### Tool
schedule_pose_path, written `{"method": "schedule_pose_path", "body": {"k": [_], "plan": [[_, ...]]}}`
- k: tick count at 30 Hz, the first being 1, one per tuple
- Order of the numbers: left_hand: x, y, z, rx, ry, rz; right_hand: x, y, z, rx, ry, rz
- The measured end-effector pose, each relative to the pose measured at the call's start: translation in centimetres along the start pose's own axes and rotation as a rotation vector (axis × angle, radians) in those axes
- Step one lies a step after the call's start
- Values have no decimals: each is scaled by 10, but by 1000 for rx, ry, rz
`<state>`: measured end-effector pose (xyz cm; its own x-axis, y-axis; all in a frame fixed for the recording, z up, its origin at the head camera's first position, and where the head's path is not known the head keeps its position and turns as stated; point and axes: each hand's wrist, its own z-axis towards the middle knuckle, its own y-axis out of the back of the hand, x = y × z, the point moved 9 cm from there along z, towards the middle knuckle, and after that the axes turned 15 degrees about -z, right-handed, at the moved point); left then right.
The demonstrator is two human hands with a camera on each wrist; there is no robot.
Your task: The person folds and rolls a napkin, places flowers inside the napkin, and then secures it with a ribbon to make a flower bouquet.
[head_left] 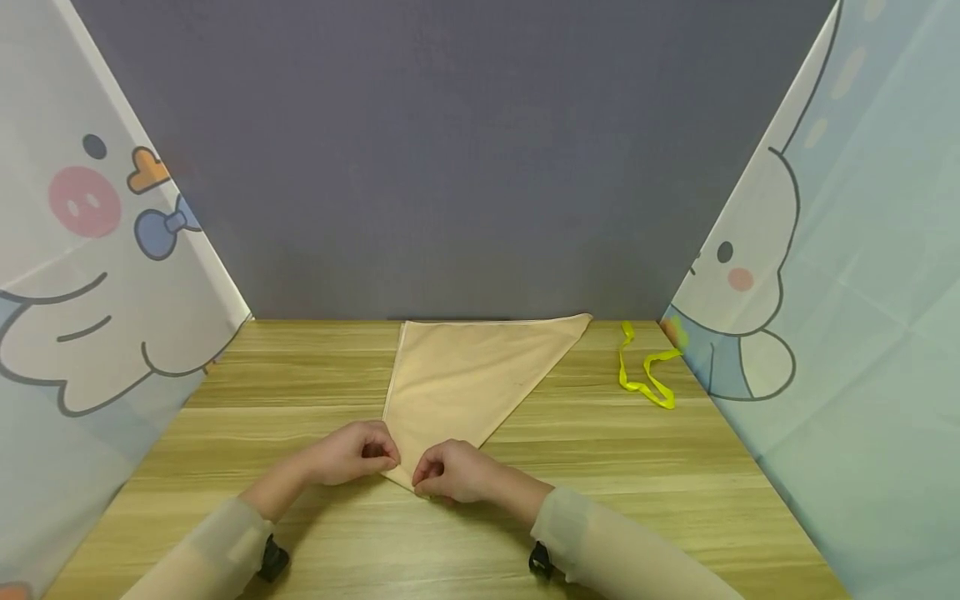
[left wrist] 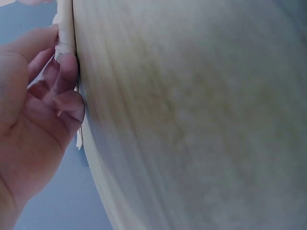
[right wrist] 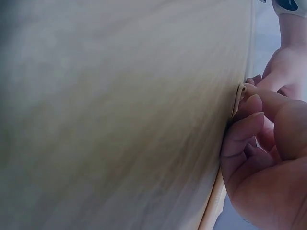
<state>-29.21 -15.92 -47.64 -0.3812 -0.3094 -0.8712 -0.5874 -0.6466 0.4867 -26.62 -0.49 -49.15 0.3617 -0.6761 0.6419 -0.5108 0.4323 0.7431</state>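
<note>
One left hand (head_left: 352, 454) and one right hand (head_left: 463, 472) pinched one beige cloth (head_left: 465, 375) at its near end, grips narrow. One yellow ribbon (head_left: 635, 387) lay on the wood-grain counter (head_left: 315, 367).

- plenty of room on the table (head_left: 300, 375) left of the cloth (head_left: 480, 367)
- gap between cloth and yellow ribbon (head_left: 639, 387) works, gets tight at the back tho
- left hand (head_left: 358, 452) and right hand (head_left: 459, 472) kinda block the near end
- gray wall (head_left: 465, 167) cuts off the far side
</note>
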Motion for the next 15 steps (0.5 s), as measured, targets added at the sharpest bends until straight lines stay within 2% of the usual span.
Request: {"method": "schedule_pose_path", "body": {"k": [4, 9, 15], "plan": [[1, -3, -4, 49, 12, -19, 2, 0, -3, 11, 6, -26], [1, -9, -10, 121, 58, -74, 6, -2, -8, 40, 43, -83], [0, -11, -11, 137, 79, -95, 9, -4, -10, 48, 83, -168]]}}
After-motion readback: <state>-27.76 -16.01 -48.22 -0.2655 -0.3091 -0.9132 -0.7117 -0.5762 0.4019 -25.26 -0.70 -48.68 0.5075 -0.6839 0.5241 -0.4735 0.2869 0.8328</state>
